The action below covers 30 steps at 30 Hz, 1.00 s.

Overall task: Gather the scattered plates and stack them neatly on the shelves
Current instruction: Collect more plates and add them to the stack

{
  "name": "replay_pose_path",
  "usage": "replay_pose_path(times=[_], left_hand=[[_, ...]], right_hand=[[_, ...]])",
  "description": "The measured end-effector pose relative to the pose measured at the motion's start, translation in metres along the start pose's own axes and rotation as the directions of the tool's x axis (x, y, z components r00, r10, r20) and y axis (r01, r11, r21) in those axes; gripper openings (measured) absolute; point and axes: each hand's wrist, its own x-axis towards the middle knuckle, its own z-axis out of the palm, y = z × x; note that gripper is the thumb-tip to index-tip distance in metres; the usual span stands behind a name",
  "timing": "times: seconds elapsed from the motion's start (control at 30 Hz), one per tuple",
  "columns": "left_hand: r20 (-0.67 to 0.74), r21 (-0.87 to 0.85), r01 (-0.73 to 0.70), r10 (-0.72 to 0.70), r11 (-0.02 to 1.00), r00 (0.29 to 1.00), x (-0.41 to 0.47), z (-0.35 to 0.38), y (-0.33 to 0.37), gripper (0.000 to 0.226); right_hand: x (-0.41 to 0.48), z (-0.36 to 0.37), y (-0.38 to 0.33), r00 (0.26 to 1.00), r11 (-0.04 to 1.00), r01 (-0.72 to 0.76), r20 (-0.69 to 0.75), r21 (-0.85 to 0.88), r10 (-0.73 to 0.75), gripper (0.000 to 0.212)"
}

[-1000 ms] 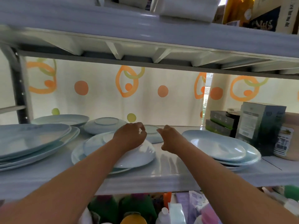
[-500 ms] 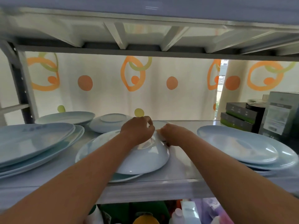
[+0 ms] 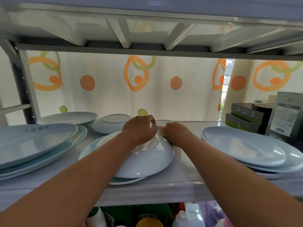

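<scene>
— Where on the shelf (image 3: 185, 171)?

— Front centre: an upturned pale blue plate (image 3: 147, 163), foot ring up, lying on a wider plate (image 3: 124, 181) whose rim peeps out beneath at the front edge.

— And the left hand (image 3: 139, 130)?

— Laid on top of the upturned plate, over the foot ring, fingers (image 3: 151, 119) curled down past the far side. Touching for sure; whether truly gripping, cannot tell, since the fingertips are hidden.

— The right hand (image 3: 175, 131)?

— Pressed against the far right rim of that same plate, knuckles up, fingers bent in toward the left hand. Grip likewise hidden, so cannot tell.

— Anything just beyond the hands?

— A small plate (image 3: 164, 122), mostly covered by them, only a sliver showing.

— Other plates about?

— Plenty. At left, a stack of large oval plates (image 3: 37, 141). Behind that, one shallow plate (image 3: 68, 117) near the back. Beside it, another upturned plate (image 3: 113, 124), just behind the left hand. At right, a second stack of plates (image 3: 255, 149), well apart from the centre pair.

— Past that stack?

— Dark boxes (image 3: 244, 118) piled in the back right corner, a taller grey box (image 3: 288, 118) nearer the front. Behind everything, a white curtain (image 3: 106, 89) with orange rings and dots.
</scene>
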Motion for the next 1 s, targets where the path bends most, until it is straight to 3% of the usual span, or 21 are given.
replay_pose_path(times=[0.17, 0.37, 0.5, 0.67, 0.8, 1.0], left_hand=[[0.059, 0.048, -0.008, 0.005, 0.999, 0.998, -0.003, 0.003, -0.007, 0.033], [0.098, 0.074, -0.044, 0.037, 0.996, 0.994, -0.004, 0.002, -0.007, 0.034], [0.113, 0.093, -0.023, 0.013, 0.995, 0.994, 0.000, 0.000, -0.007, 0.036], [0.073, 0.062, 0.006, -0.011, 0.998, 0.997, 0.002, -0.003, -0.007, 0.033], [-0.064, 0.009, -0.017, 0.018, 1.000, 0.998, -0.003, -0.003, -0.003, 0.031], [-0.232, -0.057, -0.068, 0.053, 0.996, 0.971, -0.016, -0.008, 0.018, 0.030]], right_hand=[[-0.003, 0.009, 0.000, 0.988, 0.981, -0.133, -0.055, 0.142, 0.142, 0.043], [-0.006, 0.009, -0.004, 0.926, 0.950, -0.245, -0.244, 0.194, 0.288, 0.043], [-0.008, -0.001, -0.002, 0.889, 0.937, -0.278, -0.313, 0.211, 0.334, 0.042], [-0.018, -0.020, 0.009, 0.807, 0.866, -0.275, -0.390, 0.418, 0.444, 0.031], [-0.029, -0.036, 0.012, 0.665, 0.693, -0.251, -0.400, 0.676, 0.631, 0.024], [-0.056, -0.058, 0.018, 0.558, 0.226, -0.193, -0.083, 0.955, 0.826, 0.028]])
